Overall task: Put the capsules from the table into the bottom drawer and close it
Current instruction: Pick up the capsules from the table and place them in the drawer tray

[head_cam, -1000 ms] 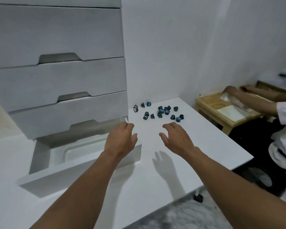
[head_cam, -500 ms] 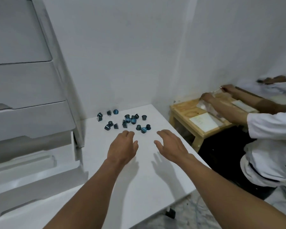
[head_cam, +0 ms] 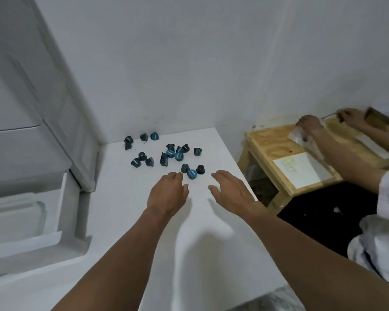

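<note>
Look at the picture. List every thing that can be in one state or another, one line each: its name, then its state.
bottom drawer: pulled open, no capsules seen inside.
capsules: loose on the table, none held.
left hand: open, holds nothing.
right hand: open, holds nothing.
drawer above: shut.

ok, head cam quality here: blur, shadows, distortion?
Head view: wide-angle bend makes the drawer unit lean; light is soft, with soft-edged shadows of the left hand and right hand on the table; capsules fairly sharp, their print unreadable.
</note>
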